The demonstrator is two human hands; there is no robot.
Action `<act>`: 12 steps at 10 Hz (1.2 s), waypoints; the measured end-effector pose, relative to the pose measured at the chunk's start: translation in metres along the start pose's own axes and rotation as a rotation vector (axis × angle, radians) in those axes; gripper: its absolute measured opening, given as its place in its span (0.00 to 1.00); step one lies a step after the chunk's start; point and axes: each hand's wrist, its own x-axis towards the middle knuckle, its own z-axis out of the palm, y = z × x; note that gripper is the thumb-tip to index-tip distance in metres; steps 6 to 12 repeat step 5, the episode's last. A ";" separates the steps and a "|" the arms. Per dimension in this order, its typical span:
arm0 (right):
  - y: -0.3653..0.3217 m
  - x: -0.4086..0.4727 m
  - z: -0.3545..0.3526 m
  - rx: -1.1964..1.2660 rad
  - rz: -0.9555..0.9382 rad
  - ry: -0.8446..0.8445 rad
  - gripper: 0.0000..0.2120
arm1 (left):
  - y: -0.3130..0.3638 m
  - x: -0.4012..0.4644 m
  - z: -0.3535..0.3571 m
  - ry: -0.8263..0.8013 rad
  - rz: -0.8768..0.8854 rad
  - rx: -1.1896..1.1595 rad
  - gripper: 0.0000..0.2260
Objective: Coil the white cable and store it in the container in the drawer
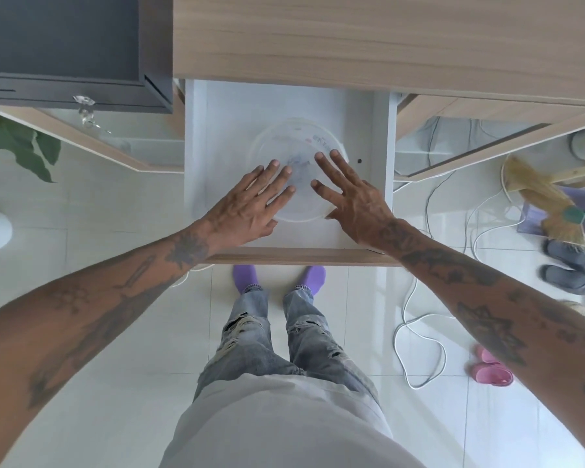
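Observation:
A round clear plastic container [298,136] with its lid on sits in the open white drawer [217,130]. My left hand [250,204] lies flat on the lid's near left side, fingers spread. My right hand [348,194] lies flat on the lid's near right side, thumb at the rim. Neither hand grips anything. A dim shape shows through the lid, too hazy to name. A white cable [416,332] lies looped on the floor to the right of the drawer.
The drawer's wooden front [301,256] is near my legs. A wooden desktop [385,38] is above it, a dark cabinet [65,62] at left. A broom [551,201], slippers [568,268], pink sandals [492,368] and more cables lie at right. A plant [17,143] stands left.

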 end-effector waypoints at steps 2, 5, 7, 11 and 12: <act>-0.011 0.005 -0.016 -0.041 0.069 -0.064 0.37 | 0.019 0.000 -0.030 -0.089 -0.170 -0.168 0.32; -0.026 0.011 -0.073 0.117 0.126 0.015 0.37 | 0.004 -0.006 -0.086 0.095 -0.286 -0.234 0.26; -0.026 0.011 -0.073 0.117 0.126 0.015 0.37 | 0.004 -0.006 -0.086 0.095 -0.286 -0.234 0.26; -0.026 0.011 -0.073 0.117 0.126 0.015 0.37 | 0.004 -0.006 -0.086 0.095 -0.286 -0.234 0.26; -0.026 0.011 -0.073 0.117 0.126 0.015 0.37 | 0.004 -0.006 -0.086 0.095 -0.286 -0.234 0.26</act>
